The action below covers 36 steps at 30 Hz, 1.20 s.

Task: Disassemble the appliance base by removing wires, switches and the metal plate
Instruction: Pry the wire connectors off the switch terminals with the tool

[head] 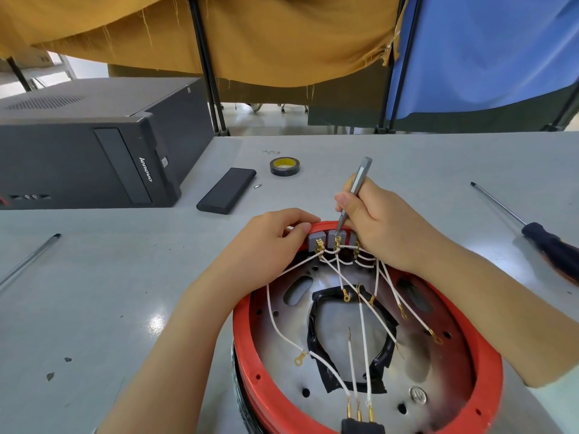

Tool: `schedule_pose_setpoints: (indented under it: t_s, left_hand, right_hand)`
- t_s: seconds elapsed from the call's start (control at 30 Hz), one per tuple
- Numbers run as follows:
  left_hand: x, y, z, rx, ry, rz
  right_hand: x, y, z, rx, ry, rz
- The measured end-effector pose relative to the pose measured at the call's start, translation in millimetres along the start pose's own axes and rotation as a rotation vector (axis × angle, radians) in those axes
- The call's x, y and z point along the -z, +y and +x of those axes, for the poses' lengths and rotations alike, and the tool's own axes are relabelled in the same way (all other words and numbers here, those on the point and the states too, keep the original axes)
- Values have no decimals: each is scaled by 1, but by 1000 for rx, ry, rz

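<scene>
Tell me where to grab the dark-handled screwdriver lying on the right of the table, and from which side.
Take the long dark-handled screwdriver by its thick handle at the near right end, not the thin steel shaft pointing away to the left. It lies flat on the grey table, so come from above, fingers closing across the handle.
</scene>
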<state>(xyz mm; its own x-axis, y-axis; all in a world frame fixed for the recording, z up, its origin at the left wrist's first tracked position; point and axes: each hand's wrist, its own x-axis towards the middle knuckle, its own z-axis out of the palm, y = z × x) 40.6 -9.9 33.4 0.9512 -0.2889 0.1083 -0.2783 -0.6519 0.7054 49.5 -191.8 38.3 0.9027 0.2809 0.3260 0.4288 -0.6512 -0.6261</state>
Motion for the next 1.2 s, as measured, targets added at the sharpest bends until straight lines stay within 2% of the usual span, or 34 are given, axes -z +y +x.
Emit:
schedule_pose_setpoints:
  t_s: [0.17, 0.4, 0.6, 0.77, 0.87, 1.03, 1.2]
  left_hand:
    - [-1, -1, 0, -3, 2, 4]
    - [-1, -3, 1, -9, 5, 19]
    - [-1, -2, 1, 0, 6, 4]
    - [-1, -1, 0, 3, 2, 8]
    - [-1, -1, 0, 4, 2, 3]
    - [-1, -3, 1, 2, 2, -5]
    - [-1, -3, 1, -13, 5, 4]
  right_hand:
    - [0, -4, -2, 54, 2, -96]
    - [-2, -8, -4, 221, 68, -408]
    - [-2, -2, 8, 2, -1, -193]
    - [1, -5, 26, -152, -141, -58]
    - [0, -4, 27, -158, -141, -8]
    - [0, 2, 8, -56, 39, 78]
    - [0, -3, 6, 8, -1, -62]
